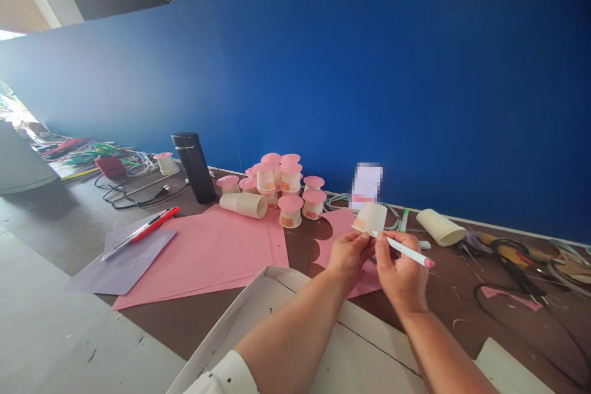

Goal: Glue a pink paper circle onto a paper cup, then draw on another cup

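My left hand [347, 258] pinches the lower edge of a white paper cup [373, 217] that bears an orange patch. In my right hand [402, 277] is a white marker pen [406, 249] with a pink end; its tip meets the cup, though the exact contact is hard to make out. Beneath both hands lies cut pink paper [339, 231] with rounded notches. To the left stands a cluster of paper cups topped with pink discs [290, 204], some stacked. A nested row of plain cups [242, 204] lies on its side in front of them.
Pink sheets [207, 252] and a purple sheet [133, 261] carry a red utility knife [152, 226]. A black flask [194, 166] stands behind. Another cup stack [441, 226] and tangled cables [512, 258] lie right. A white board [369, 351] is under my forearms; a blue wall [369, 74] bounds the back.
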Tool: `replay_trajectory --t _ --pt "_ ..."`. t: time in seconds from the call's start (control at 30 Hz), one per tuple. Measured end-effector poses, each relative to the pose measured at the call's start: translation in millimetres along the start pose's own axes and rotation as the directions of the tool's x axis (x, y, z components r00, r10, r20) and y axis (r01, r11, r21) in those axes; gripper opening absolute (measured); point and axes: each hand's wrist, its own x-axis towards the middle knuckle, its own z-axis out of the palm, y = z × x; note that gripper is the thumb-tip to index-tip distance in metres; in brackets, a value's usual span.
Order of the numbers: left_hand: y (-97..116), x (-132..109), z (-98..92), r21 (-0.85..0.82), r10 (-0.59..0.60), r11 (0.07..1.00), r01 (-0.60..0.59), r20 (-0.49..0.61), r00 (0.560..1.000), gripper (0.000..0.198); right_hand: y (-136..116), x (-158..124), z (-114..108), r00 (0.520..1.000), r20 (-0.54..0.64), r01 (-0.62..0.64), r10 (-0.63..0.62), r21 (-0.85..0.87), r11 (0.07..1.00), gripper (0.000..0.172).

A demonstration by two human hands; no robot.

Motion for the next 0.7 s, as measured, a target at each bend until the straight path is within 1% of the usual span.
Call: replay_trajectory --t 0.13,0.27,0.57,0.7 --pt "-0.2 0.5 0.2 0.0 0.002 1.0 -0.002 -0.017 1.0 0.036 -1.6 0.4 -1.0 1.0 -0.006 0.022 -0.022 -0.017 1.0 0.024" --pt "1.1 -0.3 1.0 0.002 0.005 1.0 -0.005 -0.02 1.0 0.035 -1.9 0.0 -1.5 1.0 0.012 0.011 -0.011 -0.004 1.0 0.023" --pt "2.2 -1.1 2.1 0.007 0.009 1.0 -0.008 -0.033 0.999 0.034 -2.1 -0.8 -2.0 0.999 0.027 0.022 -0.021 -0.032 0.999 0.023" --pt "2.3 -1.1 2.2 0.0 0.018 1.0 -0.018 -0.023 1.0 0.032 -2.8 -0.6 -2.1 1.0 0.007 0.014 -0.013 -0.057 0.998 0.024"
